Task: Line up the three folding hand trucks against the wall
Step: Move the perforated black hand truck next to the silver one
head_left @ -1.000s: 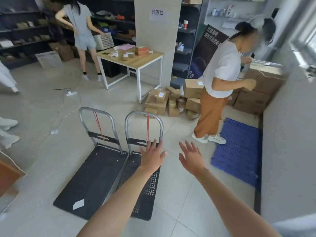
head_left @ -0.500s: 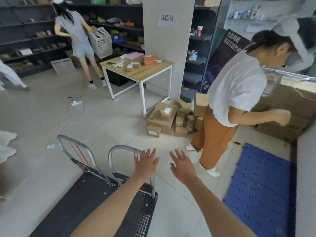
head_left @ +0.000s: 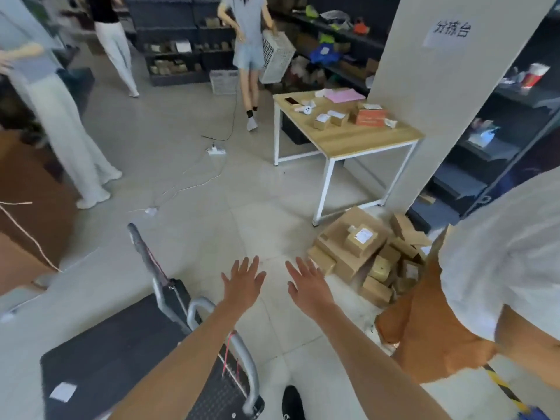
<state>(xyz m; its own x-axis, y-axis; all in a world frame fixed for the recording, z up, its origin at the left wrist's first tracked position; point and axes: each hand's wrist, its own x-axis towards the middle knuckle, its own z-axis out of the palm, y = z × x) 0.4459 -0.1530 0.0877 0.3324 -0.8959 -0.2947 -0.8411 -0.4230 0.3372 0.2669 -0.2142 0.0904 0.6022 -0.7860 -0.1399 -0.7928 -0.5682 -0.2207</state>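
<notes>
Two folding hand trucks stand side by side on the floor at the lower left. The larger hand truck (head_left: 100,359) has a black deck and a grey handle (head_left: 145,253) raised upright. The smaller hand truck (head_left: 224,389) has a perforated deck and a grey loop handle (head_left: 239,344) with red cord on it, partly hidden by my left forearm. My left hand (head_left: 244,283) and my right hand (head_left: 309,286) are stretched forward over the floor, fingers spread, holding nothing. A third hand truck is not in view.
A person in a white top and orange trousers (head_left: 439,322) stands close on the right. Cardboard boxes (head_left: 360,253) lie piled beside a white pillar (head_left: 430,116) and a wooden table (head_left: 348,137). A power strip with cables (head_left: 216,151) lies on the floor; other people stand further back.
The view has swung left and forward: the hand trucks have slid to the lower left corner, and the person in white is now at the right edge. Both hands stay open and outstretched.
</notes>
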